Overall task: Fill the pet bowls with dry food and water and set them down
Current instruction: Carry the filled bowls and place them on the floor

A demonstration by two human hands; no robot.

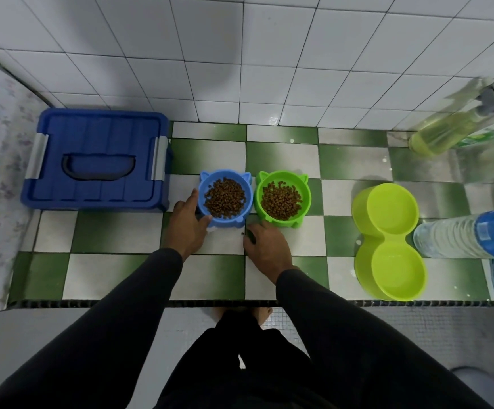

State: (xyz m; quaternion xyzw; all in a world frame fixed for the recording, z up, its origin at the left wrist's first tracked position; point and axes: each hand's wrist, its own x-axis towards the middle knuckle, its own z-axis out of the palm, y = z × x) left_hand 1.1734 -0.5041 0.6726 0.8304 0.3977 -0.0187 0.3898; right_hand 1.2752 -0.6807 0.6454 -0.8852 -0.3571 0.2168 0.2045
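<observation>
Two cat-eared bowls stand side by side on the green and white tiled ledge [122, 273]: a blue bowl [204, 199] on the left and a green bowl [306, 199] on the right, both holding brown dry food. My left hand [187, 224] holds the blue bowl by its left and front rim, thumb at the front edge. My right hand [266, 243] rests on the tiles just in front of the gap between the bowls, fingers curled over a few stray kibbles; whether it holds any I cannot tell. A lime double bowl [387, 240] lies empty to the right.
A closed blue storage box [98, 160] sits left of the bowls. At the right edge lie a clear water bottle [461, 236] with a blue label and a yellow-green spray bottle [446, 128]. White wall tiles rise behind; the ledge's front edge runs below my wrists.
</observation>
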